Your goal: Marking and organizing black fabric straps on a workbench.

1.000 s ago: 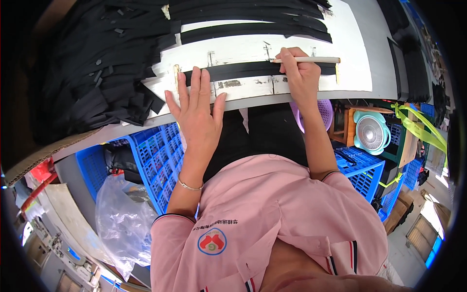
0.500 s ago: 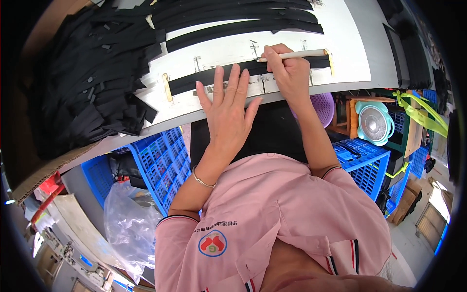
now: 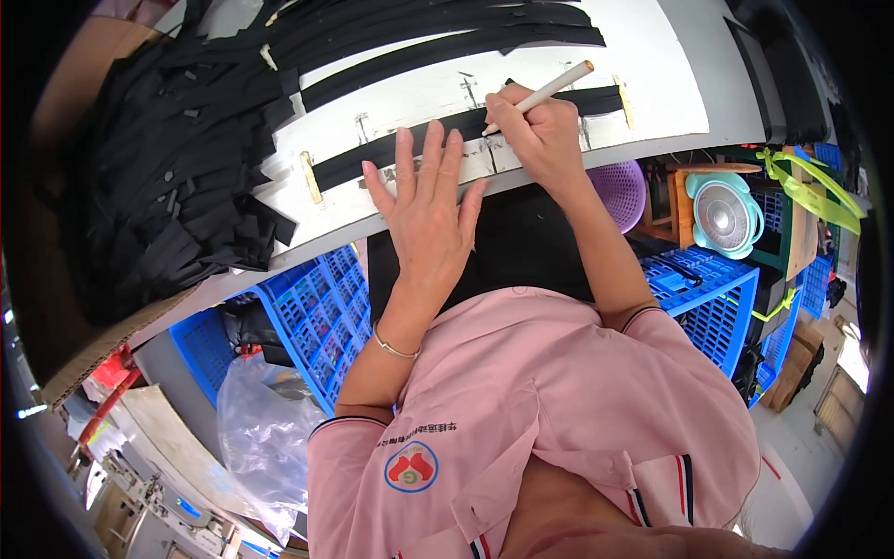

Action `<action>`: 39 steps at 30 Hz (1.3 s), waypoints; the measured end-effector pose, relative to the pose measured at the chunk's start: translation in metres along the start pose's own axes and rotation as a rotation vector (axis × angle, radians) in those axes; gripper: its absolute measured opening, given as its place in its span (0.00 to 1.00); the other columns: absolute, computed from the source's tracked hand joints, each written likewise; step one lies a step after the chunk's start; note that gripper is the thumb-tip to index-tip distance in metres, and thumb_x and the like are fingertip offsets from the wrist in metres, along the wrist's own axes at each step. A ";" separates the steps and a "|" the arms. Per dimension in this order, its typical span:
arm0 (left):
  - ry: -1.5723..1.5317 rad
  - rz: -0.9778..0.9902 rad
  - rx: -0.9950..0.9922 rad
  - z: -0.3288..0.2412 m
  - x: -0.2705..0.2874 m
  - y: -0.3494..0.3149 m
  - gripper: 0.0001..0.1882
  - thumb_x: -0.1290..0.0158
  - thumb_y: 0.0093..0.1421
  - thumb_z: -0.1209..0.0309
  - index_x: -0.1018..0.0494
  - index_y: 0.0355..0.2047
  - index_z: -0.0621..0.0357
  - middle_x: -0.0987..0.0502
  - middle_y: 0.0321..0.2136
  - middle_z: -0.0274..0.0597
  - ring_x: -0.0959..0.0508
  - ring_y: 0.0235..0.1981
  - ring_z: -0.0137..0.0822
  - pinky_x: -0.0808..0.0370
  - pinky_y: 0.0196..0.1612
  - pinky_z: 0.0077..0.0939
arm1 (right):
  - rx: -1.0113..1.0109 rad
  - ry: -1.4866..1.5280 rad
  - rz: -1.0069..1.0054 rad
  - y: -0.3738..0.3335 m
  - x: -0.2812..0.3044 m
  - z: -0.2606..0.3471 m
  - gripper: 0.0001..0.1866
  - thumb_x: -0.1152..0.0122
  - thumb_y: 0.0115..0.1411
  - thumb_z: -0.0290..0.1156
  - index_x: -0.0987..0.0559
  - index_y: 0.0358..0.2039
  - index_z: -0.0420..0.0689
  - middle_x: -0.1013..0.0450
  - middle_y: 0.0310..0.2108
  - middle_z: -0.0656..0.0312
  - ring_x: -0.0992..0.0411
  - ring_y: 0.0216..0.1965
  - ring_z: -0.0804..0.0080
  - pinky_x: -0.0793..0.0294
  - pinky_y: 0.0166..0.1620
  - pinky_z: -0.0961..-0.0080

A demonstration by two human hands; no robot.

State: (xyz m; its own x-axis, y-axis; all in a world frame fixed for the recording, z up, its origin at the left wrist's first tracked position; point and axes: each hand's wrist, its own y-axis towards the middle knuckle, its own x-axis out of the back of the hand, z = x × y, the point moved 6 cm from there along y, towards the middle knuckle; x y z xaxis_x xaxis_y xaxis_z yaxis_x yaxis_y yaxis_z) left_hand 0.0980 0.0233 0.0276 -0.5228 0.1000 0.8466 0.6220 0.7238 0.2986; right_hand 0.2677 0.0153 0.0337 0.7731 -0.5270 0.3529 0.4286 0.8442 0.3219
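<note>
Left of the white board: a heap of black fabric strips. On the board, toward its near edge, lay one black strip, apparently light, soft and limp, hardly fragile, likely to slide or ripple if dragged; best taken by its uncovered left end and pressed flat elsewhere. Left hand, over the board's near margin: fingers spread and straight, tips on the strip, gripping nothing. Right hand, right of the board's middle: fingers closed round a pale pencil, its point down at the strip's near edge.
</note>
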 end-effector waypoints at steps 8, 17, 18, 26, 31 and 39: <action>-0.008 0.013 0.004 0.001 -0.002 -0.001 0.29 0.41 0.65 0.59 0.29 0.63 0.56 0.31 0.66 0.44 0.44 0.73 0.50 0.66 0.72 0.63 | -0.055 0.130 -0.048 -0.008 0.025 0.001 0.11 0.42 0.65 0.28 0.18 0.28 0.36 0.23 0.19 0.62 0.30 0.19 0.82 0.32 0.25 0.79; -0.019 0.007 0.024 -0.001 -0.004 0.002 0.28 0.39 0.64 0.60 0.28 0.62 0.55 0.32 0.66 0.45 0.43 0.73 0.50 0.66 0.73 0.60 | -0.196 0.118 -0.233 0.001 0.104 -0.051 0.14 0.41 0.69 0.33 0.17 0.29 0.39 0.30 0.18 0.71 0.40 0.21 0.89 0.43 0.25 0.85; -0.048 -0.003 0.048 -0.002 -0.003 0.002 0.28 0.39 0.64 0.61 0.27 0.62 0.55 0.31 0.66 0.45 0.43 0.73 0.50 0.66 0.73 0.60 | -0.191 0.152 -0.224 0.000 0.103 -0.052 0.14 0.41 0.69 0.33 0.17 0.29 0.39 0.30 0.18 0.70 0.40 0.21 0.89 0.43 0.25 0.85; -0.284 -0.110 -0.181 -0.067 -0.033 0.069 0.12 0.39 0.62 0.68 0.20 0.45 0.57 0.22 0.53 0.42 0.28 0.60 0.46 0.53 0.71 0.59 | -0.171 0.124 -0.240 0.002 0.099 -0.052 0.13 0.40 0.69 0.34 0.17 0.30 0.38 0.30 0.18 0.71 0.38 0.20 0.89 0.41 0.24 0.86; -0.275 -0.110 -0.155 -0.072 -0.056 0.085 0.09 0.39 0.60 0.71 0.18 0.40 0.58 0.20 0.49 0.40 0.26 0.53 0.43 0.48 0.69 0.57 | -0.190 0.124 -0.222 0.003 0.099 -0.051 0.14 0.40 0.69 0.33 0.18 0.30 0.37 0.30 0.18 0.70 0.37 0.20 0.88 0.39 0.24 0.85; -0.200 -0.125 -0.115 -0.073 -0.058 0.086 0.08 0.37 0.60 0.71 0.16 0.40 0.53 0.18 0.47 0.34 0.25 0.52 0.38 0.46 0.69 0.48 | -0.130 0.011 -0.239 0.003 0.097 -0.049 0.13 0.39 0.68 0.33 0.18 0.31 0.37 0.32 0.16 0.66 0.38 0.19 0.85 0.39 0.23 0.80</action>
State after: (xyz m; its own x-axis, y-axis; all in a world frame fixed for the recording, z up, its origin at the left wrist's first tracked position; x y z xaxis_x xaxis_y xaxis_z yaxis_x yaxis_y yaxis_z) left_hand 0.2244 0.0301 0.0361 -0.6975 0.1563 0.6994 0.6015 0.6582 0.4528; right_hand 0.3669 -0.0283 0.0260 0.6474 -0.7126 0.2705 0.6557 0.7016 0.2788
